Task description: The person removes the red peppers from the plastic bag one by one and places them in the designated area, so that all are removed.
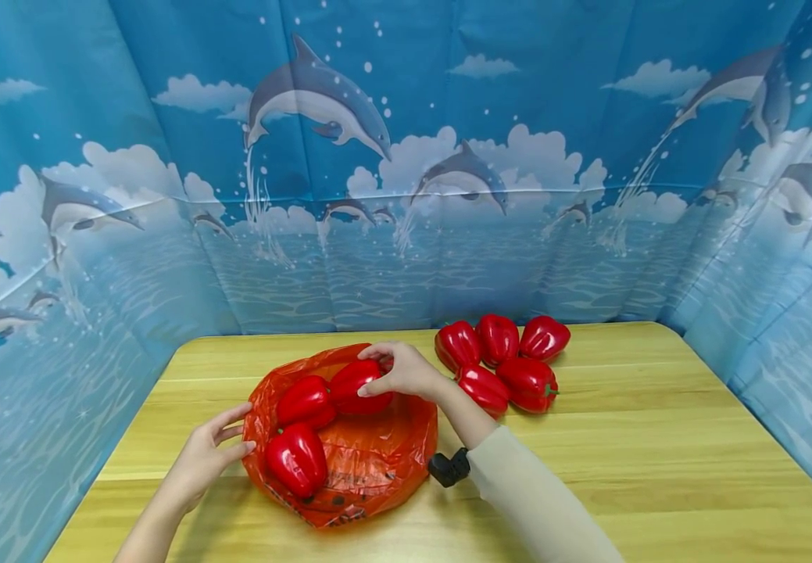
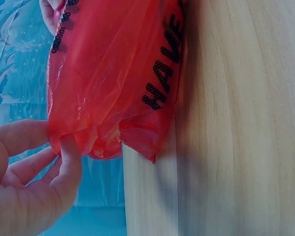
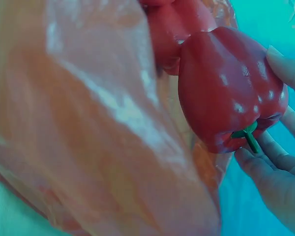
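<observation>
An open red-orange plastic bag (image 1: 377,457) lies on the table with its mouth upward. My left hand (image 1: 198,461) pinches its left rim between thumb and fingers; the left wrist view shows those fingers (image 2: 69,169) on the thin plastic (image 2: 108,83), near black printed letters. Over the far right part of the bag, my right hand (image 1: 406,371) grips a shiny red bell pepper (image 1: 351,389). In the right wrist view, the green stem of this pepper (image 3: 226,83) points toward the palm. Two more bell peppers, one farther back (image 1: 305,400) and one nearer (image 1: 297,460), lie inside the bag.
Several loose red bell peppers (image 1: 499,340) sit clustered at the back of the wooden table (image 1: 659,438), right of the bag. A blue dolphin-print curtain (image 1: 406,234) encloses the back and sides. Beside the bag, a black device (image 1: 449,467) is at the right wrist.
</observation>
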A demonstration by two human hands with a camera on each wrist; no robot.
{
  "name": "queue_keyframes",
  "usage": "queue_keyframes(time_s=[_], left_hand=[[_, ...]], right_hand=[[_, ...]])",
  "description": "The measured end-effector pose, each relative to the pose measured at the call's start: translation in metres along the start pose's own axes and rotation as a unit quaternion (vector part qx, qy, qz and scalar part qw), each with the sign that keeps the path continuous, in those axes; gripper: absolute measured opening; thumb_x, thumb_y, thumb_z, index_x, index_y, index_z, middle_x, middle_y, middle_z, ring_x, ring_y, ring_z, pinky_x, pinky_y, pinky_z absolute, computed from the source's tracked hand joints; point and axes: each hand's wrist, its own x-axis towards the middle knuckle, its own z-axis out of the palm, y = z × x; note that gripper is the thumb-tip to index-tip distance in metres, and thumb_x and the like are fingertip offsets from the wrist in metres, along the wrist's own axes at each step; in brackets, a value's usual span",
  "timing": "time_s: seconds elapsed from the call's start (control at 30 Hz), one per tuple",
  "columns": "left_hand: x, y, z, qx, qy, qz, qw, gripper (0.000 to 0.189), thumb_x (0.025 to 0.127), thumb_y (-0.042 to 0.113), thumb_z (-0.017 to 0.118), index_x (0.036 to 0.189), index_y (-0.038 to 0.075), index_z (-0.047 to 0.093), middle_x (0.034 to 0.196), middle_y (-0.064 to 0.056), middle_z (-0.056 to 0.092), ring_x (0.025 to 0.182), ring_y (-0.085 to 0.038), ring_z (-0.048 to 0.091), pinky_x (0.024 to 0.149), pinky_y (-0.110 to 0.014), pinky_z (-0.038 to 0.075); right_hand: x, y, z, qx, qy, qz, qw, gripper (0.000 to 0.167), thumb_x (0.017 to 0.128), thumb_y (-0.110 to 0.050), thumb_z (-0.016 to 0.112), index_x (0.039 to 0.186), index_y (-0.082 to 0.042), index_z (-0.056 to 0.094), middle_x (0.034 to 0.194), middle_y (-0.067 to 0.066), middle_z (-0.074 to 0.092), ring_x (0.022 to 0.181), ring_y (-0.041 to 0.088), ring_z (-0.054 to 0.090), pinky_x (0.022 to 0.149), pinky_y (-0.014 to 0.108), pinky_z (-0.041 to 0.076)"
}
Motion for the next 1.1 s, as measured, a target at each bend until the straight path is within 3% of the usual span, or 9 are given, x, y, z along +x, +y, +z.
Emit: queue_keyframes(time_s=[0.73,1.1], left_hand=[[0.0,0.003,0.0,-0.004,-0.003,0.005,1.0,0.059,0.084,-0.006,0.059,0.138,-0.009,0.035,0.138,-0.028,0.038,0.12,-0.041,0.042,0.078,-0.026,0.052],[0.001,0.002,-0.001,-0.001,-0.003,0.006,1.0,0.058,0.084,-0.006,0.059,0.137,-0.009,0.036,0.138,-0.027,0.038,0.12,-0.041,0.042,0.078,-0.025,0.051]], right_hand=[[-0.044,-0.019,-0.03,0.032,-0.022,-0.036,0.9986,0.053,0.074,-0.018,0.078,0.122,-0.007,0.058,0.111,0.007,0.058,0.102,0.031,0.054,0.075,0.035,0.053],[-0.066,-0.018,-0.048,0.036,-0.002,-0.048,0.9982,0.052,0.073,-0.017,0.079,0.121,-0.01,0.059,0.116,0.005,0.057,0.104,0.029,0.052,0.082,0.036,0.051]])
